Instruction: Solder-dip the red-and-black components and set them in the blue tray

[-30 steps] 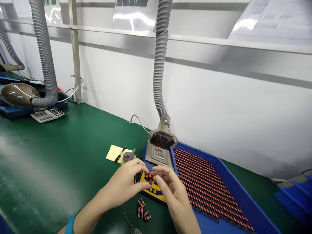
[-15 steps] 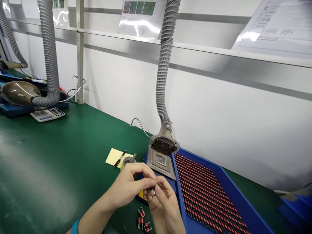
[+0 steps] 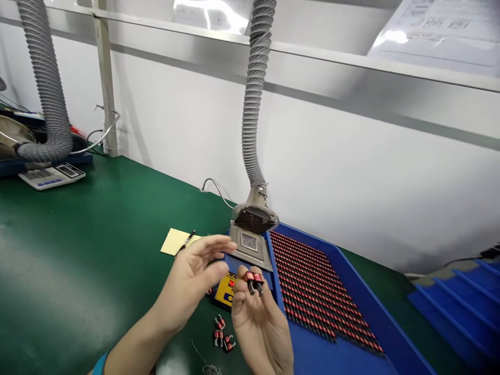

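Between the fingertips of my right hand (image 3: 262,325) is a small red wound coil (image 3: 253,277) with dark, prong-like ends pointing down. My left hand (image 3: 197,278) is raised just to its left, thumb and fingers apart, holding nothing. Several similar red and black coils (image 3: 219,333) lie on the green table below the hands. Behind the hands stands a solder pot (image 3: 250,242) with a square opening in its metal top. Its yellow control panel (image 3: 224,291) with a red display is partly covered by my hands.
To the right, a blue tray (image 3: 332,354) holds dense rows of red and black coils. A fume hood (image 3: 255,216) on a ribbed hose hangs over the pot. Yellow paper (image 3: 172,242) with a pen lies left. Thin wire (image 3: 211,370) sits at the front edge.
My left hand has come away from my right hand and opened. The coil in my right hand now shows plainly. The view has shifted, revealing more of the control panel.
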The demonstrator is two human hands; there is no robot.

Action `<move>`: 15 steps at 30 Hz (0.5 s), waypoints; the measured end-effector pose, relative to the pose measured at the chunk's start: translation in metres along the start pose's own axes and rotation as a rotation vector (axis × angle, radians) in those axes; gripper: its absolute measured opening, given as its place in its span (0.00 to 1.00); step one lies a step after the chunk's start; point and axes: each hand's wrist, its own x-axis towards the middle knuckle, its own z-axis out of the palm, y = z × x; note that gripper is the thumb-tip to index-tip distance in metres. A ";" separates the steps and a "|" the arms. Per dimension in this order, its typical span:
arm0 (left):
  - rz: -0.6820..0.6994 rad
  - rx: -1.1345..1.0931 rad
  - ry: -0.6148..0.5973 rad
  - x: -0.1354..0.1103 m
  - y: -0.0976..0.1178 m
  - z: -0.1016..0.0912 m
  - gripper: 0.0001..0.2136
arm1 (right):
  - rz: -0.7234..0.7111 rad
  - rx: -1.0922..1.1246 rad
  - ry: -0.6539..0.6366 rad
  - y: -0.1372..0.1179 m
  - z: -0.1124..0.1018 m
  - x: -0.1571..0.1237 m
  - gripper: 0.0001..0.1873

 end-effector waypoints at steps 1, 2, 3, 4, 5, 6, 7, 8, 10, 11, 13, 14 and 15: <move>-0.056 0.069 -0.103 -0.002 0.000 0.000 0.19 | 0.005 0.019 0.017 0.001 -0.001 0.002 0.13; -0.109 0.132 -0.195 -0.003 -0.001 0.001 0.24 | 0.011 0.032 0.026 0.002 -0.002 0.003 0.14; -0.147 0.191 -0.260 -0.005 -0.001 0.002 0.26 | 0.015 0.040 0.029 0.004 -0.001 0.004 0.14; -0.168 0.242 -0.294 -0.006 -0.002 0.004 0.26 | 0.016 0.045 0.023 0.005 0.000 0.005 0.15; -0.173 0.280 -0.301 -0.007 -0.003 0.005 0.24 | 0.016 0.047 0.013 0.007 0.002 0.005 0.16; -0.168 0.305 -0.293 -0.008 -0.003 0.007 0.22 | 0.015 0.047 0.004 0.008 0.004 0.006 0.16; -0.158 0.319 -0.279 -0.008 -0.004 0.008 0.21 | 0.009 0.050 0.003 0.009 0.005 0.005 0.16; -0.150 0.330 -0.269 -0.008 -0.004 0.008 0.20 | 0.000 0.054 0.009 0.011 0.007 0.005 0.16; -0.147 0.351 -0.261 -0.007 -0.005 0.007 0.20 | -0.013 0.055 0.028 0.014 0.009 0.004 0.16; -0.145 0.362 -0.255 -0.006 -0.005 0.007 0.20 | -0.020 0.049 0.036 0.015 0.010 0.004 0.15; -0.146 0.362 -0.234 -0.005 -0.006 0.005 0.20 | -0.039 0.031 0.048 0.019 0.011 0.002 0.13; -0.154 0.341 -0.224 -0.005 -0.007 0.005 0.20 | -0.051 0.021 0.049 0.021 0.012 0.001 0.12; -0.166 0.305 -0.216 -0.005 -0.007 0.005 0.20 | -0.064 0.016 0.048 0.023 0.013 0.000 0.12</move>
